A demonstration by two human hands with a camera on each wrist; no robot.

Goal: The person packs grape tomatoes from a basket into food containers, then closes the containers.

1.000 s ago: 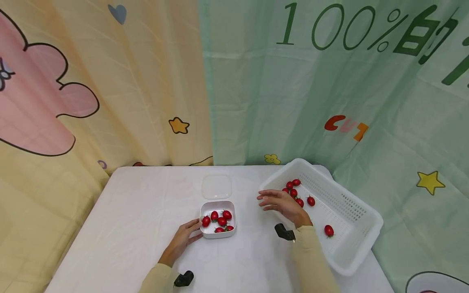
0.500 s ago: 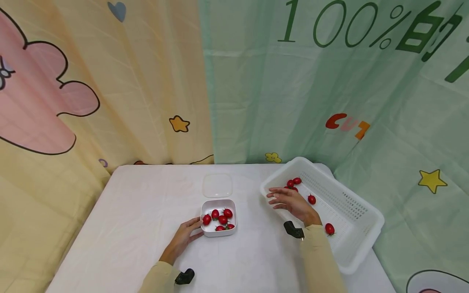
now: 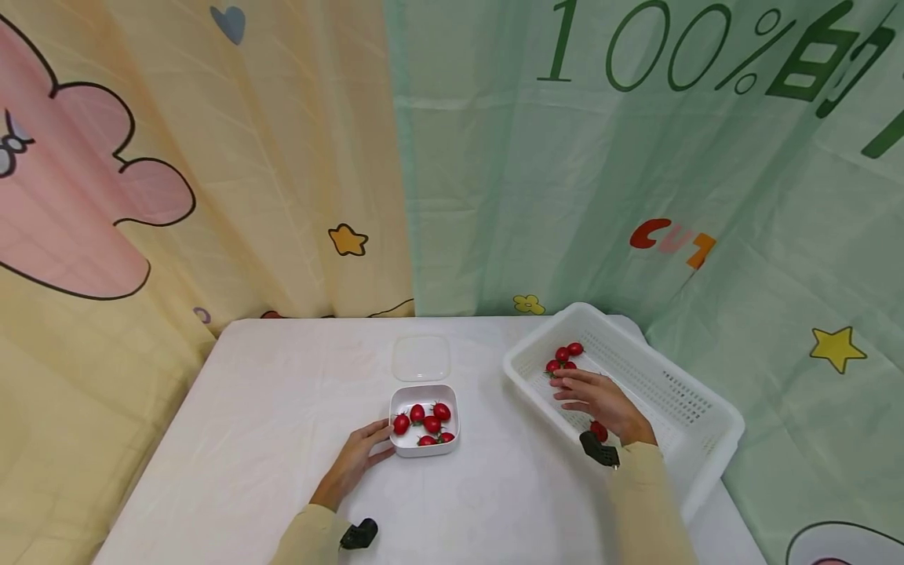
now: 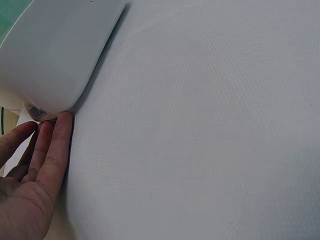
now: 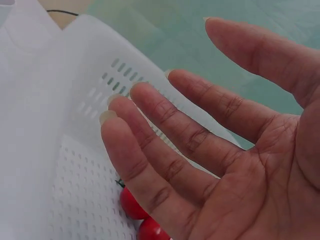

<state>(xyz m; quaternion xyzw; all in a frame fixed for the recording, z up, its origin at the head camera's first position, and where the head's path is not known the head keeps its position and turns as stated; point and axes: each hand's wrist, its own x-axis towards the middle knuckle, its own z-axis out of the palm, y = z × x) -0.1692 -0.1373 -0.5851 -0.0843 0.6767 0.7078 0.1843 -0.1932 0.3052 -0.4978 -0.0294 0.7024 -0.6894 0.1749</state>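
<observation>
My left hand [image 3: 349, 467] rests its fingertips against the left side of a small white box [image 3: 424, 451]. Several cherry tomatoes [image 3: 432, 424] lie inside that box. In the left wrist view, extended fingers [image 4: 59, 135] touch the box's smooth wall [image 4: 65, 47]. Over the large white plastic basket [image 3: 671, 392] hovers my right hand [image 3: 603, 404], its palm bare and fingers spread in the right wrist view. Near those fingertips sits a cluster of cherry tomatoes [image 3: 553, 366] on the basket floor. One more tomato [image 3: 598, 431] shows just below the hand, and part of the basket is hidden behind it.
A clear lid [image 3: 421, 359] lies flat behind the small box. The white-covered table [image 3: 297, 392] reaches back to printed curtains [image 3: 480, 157]. The basket's raised rim stands at the table's right side.
My right hand has moved right, from the basket's left rim to over its inside, with nothing in it. The left hand keeps its place at the box.
</observation>
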